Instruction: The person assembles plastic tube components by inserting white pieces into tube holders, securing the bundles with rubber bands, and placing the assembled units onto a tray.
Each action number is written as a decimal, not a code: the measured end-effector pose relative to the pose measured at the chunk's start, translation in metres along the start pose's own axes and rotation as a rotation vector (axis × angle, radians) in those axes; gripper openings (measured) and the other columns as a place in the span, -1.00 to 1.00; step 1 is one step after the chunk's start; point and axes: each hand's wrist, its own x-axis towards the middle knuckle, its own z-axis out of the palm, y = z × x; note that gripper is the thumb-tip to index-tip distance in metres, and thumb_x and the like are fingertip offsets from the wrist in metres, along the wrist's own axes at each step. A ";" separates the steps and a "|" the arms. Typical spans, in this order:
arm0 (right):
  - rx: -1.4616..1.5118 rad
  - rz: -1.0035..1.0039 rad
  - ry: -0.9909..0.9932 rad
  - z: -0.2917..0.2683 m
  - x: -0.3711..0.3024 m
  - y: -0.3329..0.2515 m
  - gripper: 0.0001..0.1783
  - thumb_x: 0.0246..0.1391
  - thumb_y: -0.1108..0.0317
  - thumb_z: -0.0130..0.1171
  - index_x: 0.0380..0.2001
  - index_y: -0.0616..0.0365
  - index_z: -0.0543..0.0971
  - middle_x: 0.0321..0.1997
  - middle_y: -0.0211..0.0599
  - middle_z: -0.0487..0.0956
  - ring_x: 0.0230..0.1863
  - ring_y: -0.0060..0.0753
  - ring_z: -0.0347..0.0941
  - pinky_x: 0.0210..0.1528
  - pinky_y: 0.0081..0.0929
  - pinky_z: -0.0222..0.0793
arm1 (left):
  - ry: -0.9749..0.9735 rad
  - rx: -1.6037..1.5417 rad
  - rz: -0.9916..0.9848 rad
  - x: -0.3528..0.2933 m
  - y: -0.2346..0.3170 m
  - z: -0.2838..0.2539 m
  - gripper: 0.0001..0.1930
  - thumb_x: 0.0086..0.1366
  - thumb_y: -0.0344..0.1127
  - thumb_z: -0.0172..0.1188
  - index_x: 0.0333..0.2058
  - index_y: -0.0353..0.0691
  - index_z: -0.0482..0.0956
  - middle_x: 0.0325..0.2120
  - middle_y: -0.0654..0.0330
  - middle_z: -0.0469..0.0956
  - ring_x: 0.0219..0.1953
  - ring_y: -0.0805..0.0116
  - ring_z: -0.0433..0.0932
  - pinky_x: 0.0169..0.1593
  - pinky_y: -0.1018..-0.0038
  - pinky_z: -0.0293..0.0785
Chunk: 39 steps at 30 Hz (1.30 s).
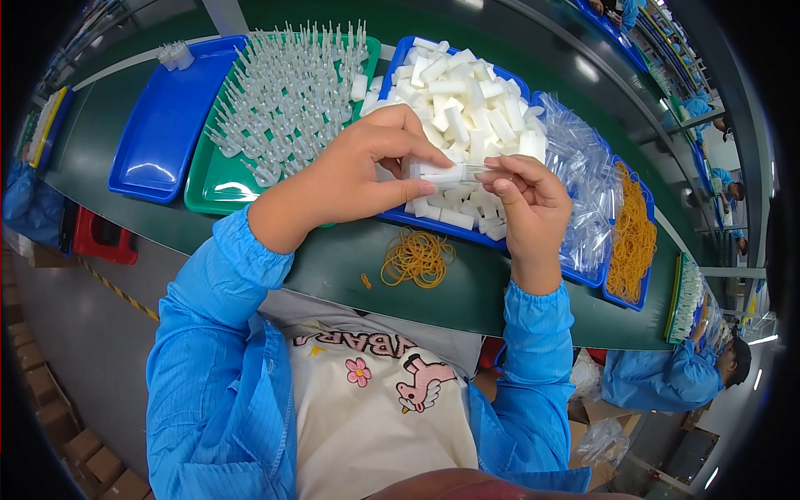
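In front of the trays, my left hand (pixel 350 167) is closed around a small bundle of whitish plastic pieces (pixel 442 176), thumb below and forefinger above. Thin clear stems stick out of its right end. My right hand (pixel 533 200) pinches these stems between thumb and fingers, its other fingers curled. Both hands are above the near edge of a blue tray (pixel 492 242) heaped with white blocks (pixel 454 92). My fingers cover part of the bundle, so its exact make-up cannot be told. Loose yellow rubber bands (pixel 418 257) lie on the table just below my hands.
On the left, a green tray (pixel 204 185) holds many clear stemmed parts; beside it, a blue tray (pixel 154 158) has a small cluster (pixel 176 56). At right are clear plastic sleeves (pixel 583 183) and a tray of rubber bands (pixel 633 237). A co-worker (pixel 667 375) sits at lower right.
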 end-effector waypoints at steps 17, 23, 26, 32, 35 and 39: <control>0.004 -0.038 -0.142 -0.004 0.003 0.001 -0.73 0.02 0.70 0.25 -0.16 0.35 0.59 -0.11 -0.27 0.45 -0.16 -0.51 0.46 -0.09 -0.60 0.44 | 0.042 -0.089 0.016 -0.004 -0.003 0.010 -0.64 0.07 -0.57 0.31 -0.10 -0.19 0.69 -0.17 0.22 0.42 -0.11 0.41 0.47 -0.09 0.53 0.53; 0.053 0.018 0.100 0.010 -0.002 0.000 -0.67 0.05 0.68 0.26 -0.07 0.32 0.57 -0.02 -0.23 0.48 -0.10 -0.50 0.47 -0.05 -0.61 0.42 | 0.040 -0.187 0.018 -0.007 -0.006 0.014 -0.64 0.08 -0.55 0.32 -0.09 -0.22 0.69 -0.11 0.21 0.40 -0.07 0.38 0.46 -0.07 0.52 0.53; 0.069 0.008 0.158 0.018 -0.003 0.005 -0.65 0.06 0.67 0.26 -0.05 0.31 0.56 0.04 -0.20 0.49 -0.07 -0.48 0.48 -0.06 -0.60 0.42 | 0.042 -0.235 0.012 -0.009 -0.011 0.011 -0.66 0.09 -0.54 0.32 -0.10 -0.24 0.69 -0.09 0.20 0.39 -0.04 0.38 0.45 -0.06 0.52 0.52; 0.050 -0.127 0.256 0.040 -0.003 0.008 -0.60 0.03 0.62 0.32 -0.02 0.26 0.53 0.22 -0.15 0.37 0.11 -0.43 0.39 0.04 -0.53 0.37 | 0.070 -0.411 0.009 -0.005 -0.015 0.017 -0.70 0.03 -0.62 0.39 -0.21 -0.28 0.68 -0.08 0.21 0.39 -0.08 0.42 0.52 -0.10 0.54 0.60; -0.053 -0.118 0.217 0.049 -0.004 0.011 -0.56 0.00 0.60 0.36 -0.01 0.24 0.52 0.28 -0.12 0.31 0.19 -0.39 0.33 0.09 -0.47 0.34 | 0.090 -0.523 0.076 -0.006 -0.022 0.017 -0.69 -0.02 -0.61 0.45 -0.25 -0.30 0.65 -0.08 0.19 0.37 -0.09 0.43 0.52 -0.09 0.55 0.59; -0.041 -0.161 0.159 0.062 -0.010 0.011 -0.54 -0.03 0.57 0.39 -0.02 0.21 0.51 0.27 -0.11 0.32 0.19 -0.37 0.33 0.09 -0.47 0.32 | 0.098 -0.580 0.122 -0.005 -0.024 0.019 -0.68 -0.04 -0.52 0.51 -0.26 -0.30 0.63 -0.07 0.20 0.35 -0.07 0.44 0.49 -0.10 0.55 0.56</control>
